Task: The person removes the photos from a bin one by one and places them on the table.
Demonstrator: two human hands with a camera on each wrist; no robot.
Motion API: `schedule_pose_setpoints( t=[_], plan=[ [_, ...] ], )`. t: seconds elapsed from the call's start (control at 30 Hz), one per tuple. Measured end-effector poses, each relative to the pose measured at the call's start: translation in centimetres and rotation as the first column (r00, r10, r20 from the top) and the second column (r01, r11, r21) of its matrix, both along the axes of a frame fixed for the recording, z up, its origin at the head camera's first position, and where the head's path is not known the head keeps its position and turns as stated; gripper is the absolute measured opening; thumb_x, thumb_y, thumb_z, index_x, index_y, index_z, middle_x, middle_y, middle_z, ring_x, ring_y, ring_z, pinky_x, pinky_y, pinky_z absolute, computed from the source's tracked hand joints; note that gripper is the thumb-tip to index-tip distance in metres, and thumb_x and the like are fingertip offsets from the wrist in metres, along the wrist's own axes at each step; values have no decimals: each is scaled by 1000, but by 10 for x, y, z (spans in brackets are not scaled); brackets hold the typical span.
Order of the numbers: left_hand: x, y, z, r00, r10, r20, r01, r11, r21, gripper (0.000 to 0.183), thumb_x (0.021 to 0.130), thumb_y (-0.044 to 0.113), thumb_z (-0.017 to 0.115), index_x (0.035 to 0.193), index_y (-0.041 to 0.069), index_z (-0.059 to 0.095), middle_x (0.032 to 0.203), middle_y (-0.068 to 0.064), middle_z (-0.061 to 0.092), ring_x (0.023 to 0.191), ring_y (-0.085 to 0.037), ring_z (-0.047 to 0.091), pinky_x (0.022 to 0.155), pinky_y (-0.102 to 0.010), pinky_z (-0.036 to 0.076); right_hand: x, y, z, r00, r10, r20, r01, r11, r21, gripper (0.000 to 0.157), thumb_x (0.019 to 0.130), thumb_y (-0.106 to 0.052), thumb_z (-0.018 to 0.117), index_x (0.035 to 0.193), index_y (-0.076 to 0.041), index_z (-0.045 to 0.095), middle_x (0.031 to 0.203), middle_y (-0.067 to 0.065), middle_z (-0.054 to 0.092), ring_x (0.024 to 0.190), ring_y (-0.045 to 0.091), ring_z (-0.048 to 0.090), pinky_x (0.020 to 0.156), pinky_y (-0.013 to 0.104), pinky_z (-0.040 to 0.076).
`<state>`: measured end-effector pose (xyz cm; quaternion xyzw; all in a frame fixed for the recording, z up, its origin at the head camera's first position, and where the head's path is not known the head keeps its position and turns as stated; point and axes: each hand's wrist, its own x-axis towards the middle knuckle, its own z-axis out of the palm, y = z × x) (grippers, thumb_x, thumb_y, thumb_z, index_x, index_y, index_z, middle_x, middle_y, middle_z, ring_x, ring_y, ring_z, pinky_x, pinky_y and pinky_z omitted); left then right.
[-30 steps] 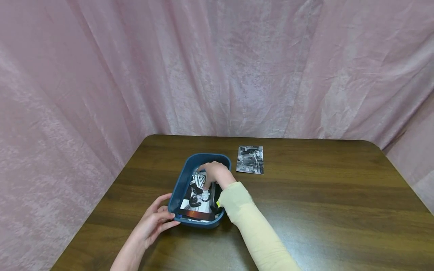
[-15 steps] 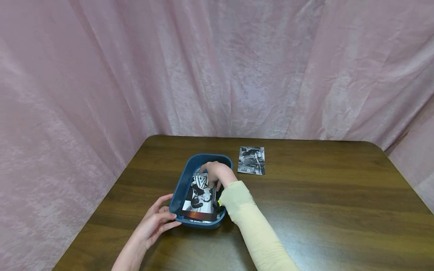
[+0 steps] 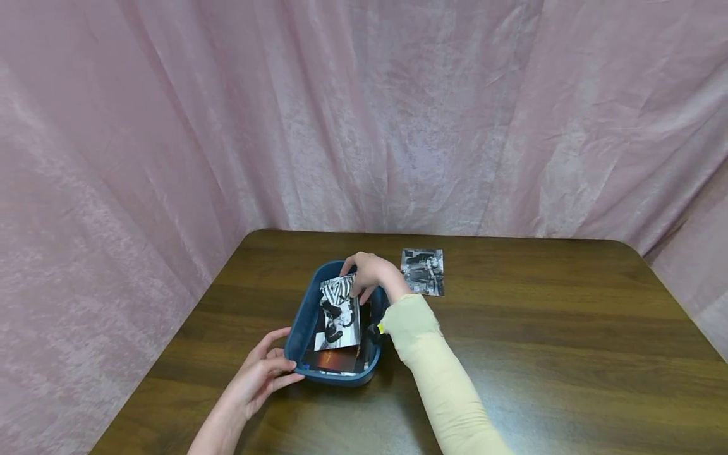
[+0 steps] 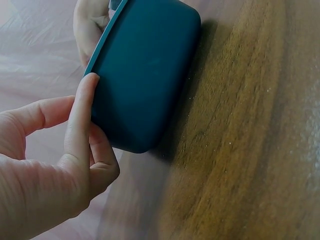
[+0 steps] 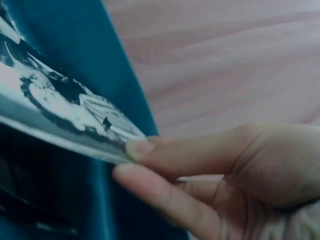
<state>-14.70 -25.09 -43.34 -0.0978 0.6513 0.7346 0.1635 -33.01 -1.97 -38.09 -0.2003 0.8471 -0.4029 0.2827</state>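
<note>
A blue rectangular plastic bin sits on the table, turned slightly. My left hand holds its near left corner, a fingertip at the rim and another finger lower on the wall. Between thumb and fingers, my right hand pinches the edge of a black-and-white photo; the right wrist view shows this pinch on the photo closely. The photo is raised at its far end, inside the bin. Beneath it lies a dark print with an orange glow.
Another black-and-white photo lies on the table behind my right wrist. A black item with a yellow patch is along the bin's right side. The brown wooden table ends at a pink curtain.
My right hand has taken hold of the top photo and lifted it upward, uncovering more of the dark orange print below. The left hand stays at the bin's corner.
</note>
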Motion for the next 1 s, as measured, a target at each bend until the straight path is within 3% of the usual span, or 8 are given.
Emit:
schedule_pose_setpoints(
  t=[0.13,0.3,0.47,0.77,1.0],
  plan=[
    [1,-2,0,1000,-14,-3,14,1000,4,75,91,-3,54,154,9,15,100,-4,55,91,-14,67,84,-32,61,-5,14,7,1000,10,-20,-12,994,-107,51,84,11,67,131,-3,56,97,18,57,66,23,69,74,45,62],
    [2,-4,0,1000,-16,5,16,1000,14,75,92,-2,54,155,10,15,101,-3,56,93,-14,68,84,-32,60,-12,39,17,999,-3,-52,-11,967,-254,46,85,10,67,128,0,53,81,11,54,71,23,69,70,43,62],
    [3,-5,0,1000,-17,-1,17,1000,22,76,91,-2,55,154,10,15,101,-2,57,94,-14,68,84,-32,60,-23,70,26,988,-110,-109,62,925,-374,46,86,10,66,129,1,52,79,9,53,63,23,67,69,47,62],
    [6,-6,0,1000,-19,-7,19,1000,22,76,91,-2,56,154,10,15,100,-3,57,93,-14,68,83,-32,61,-41,144,32,937,-326,-129,234,855,-462,51,92,1,63,142,-9,53,82,5,51,76,13,68,71,40,62],
    [6,-6,1,1000,-14,2,14,999,32,75,92,-3,54,154,11,15,101,-3,56,93,-14,68,84,-32,61,-51,192,17,874,-470,-122,356,791,-497,53,91,3,64,141,0,47,85,1,61,72,12,67,72,41,62]
  ],
)
